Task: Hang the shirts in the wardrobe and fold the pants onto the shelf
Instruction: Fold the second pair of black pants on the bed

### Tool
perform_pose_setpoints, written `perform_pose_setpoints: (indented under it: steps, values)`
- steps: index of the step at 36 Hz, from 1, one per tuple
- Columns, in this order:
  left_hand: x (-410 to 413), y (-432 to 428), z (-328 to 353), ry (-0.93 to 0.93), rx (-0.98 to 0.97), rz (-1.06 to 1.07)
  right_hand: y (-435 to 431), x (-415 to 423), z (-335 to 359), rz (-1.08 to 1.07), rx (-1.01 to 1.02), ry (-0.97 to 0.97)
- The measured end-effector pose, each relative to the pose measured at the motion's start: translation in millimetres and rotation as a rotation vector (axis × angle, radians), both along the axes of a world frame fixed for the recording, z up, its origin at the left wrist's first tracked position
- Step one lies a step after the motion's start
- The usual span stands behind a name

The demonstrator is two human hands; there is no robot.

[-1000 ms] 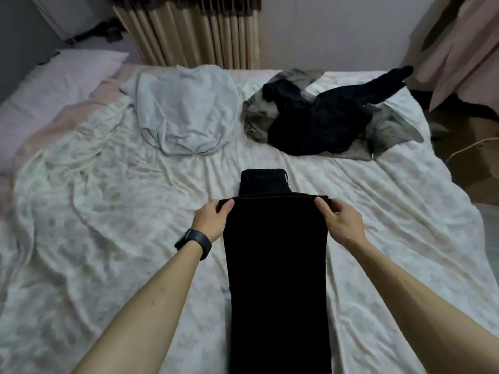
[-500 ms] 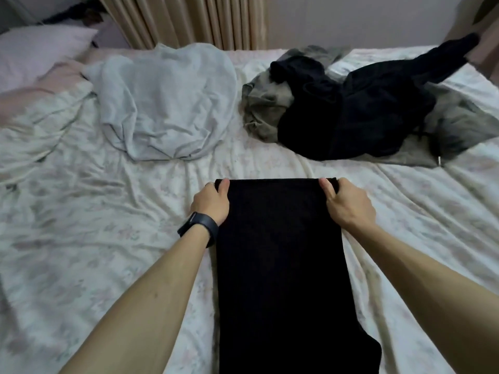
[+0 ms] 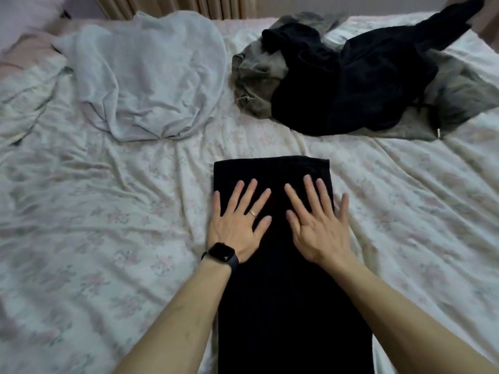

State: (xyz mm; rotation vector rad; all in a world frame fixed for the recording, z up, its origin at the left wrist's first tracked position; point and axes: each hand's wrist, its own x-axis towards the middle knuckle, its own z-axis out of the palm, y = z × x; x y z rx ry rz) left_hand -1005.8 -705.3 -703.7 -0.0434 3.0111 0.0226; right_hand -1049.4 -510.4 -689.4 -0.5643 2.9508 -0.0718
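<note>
Black pants (image 3: 286,300) lie folded lengthwise on the bed, running from the near edge to a straight folded end in the middle. My left hand (image 3: 237,222), with a ring and a dark watch on the wrist, rests flat on the pants with fingers spread. My right hand (image 3: 318,222) lies flat beside it, fingers spread, its little finger reaching just past the right edge of the cloth. A pale blue-grey shirt (image 3: 151,76) lies crumpled at the far left. A black garment (image 3: 359,76) sits on a grey-olive one (image 3: 259,74) at the far right.
The bed (image 3: 108,238) is covered by a wrinkled white floral sheet. A pinkish pillow (image 3: 24,47) lies at the far left corner. Beige curtains (image 3: 199,6) hang behind the bed.
Both hands let go of the pants' folded top edge and now lie flat on the cloth, a little nearer to me. The fold now covers the part that stuck out beyond it.
</note>
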Motion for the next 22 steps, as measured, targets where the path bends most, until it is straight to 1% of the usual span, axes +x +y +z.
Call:
perform_pose_setpoints:
  steps: [3,5,6,8,10,11,16,19,22]
  values:
    - [2.5,-0.9,7.1,-0.007,-0.023,0.147,6.4,-8.4,11.7,-0.191,0.063,-0.097]
    - [21.4,10.4,16.9,-0.019,-0.008,0.205,4.7,7.2,24.2,-0.252,0.035,-0.089]
    - [35.8,20.7,21.8,-0.016,0.019,0.194,3.3,21.8,29.3,-0.233,0.002,-0.059]
    - [73.6,46.9,30.9,0.000,0.111,0.137,3.3,61.9,34.4,-0.100,-0.061,0.013]
    - [120.4,68.9,34.1,-0.040,0.175,0.079,13.1,110.1,29.6,0.020,-0.076,0.021]
    - [143.3,75.0,31.6,-0.071,0.194,0.071,23.3,131.6,22.4,0.029,-0.064,-0.003]
    - [233.2,56.3,42.6,-0.228,0.183,0.139,82.2,215.9,20.7,-0.190,0.016,-0.162]
    - [254.7,53.7,49.0,-0.305,0.131,0.155,97.6,243.0,33.9,-0.275,0.060,-0.218]
    - [272.2,63.7,65.0,-0.334,0.146,0.287,101.0,264.4,55.1,-0.449,0.052,-0.302]
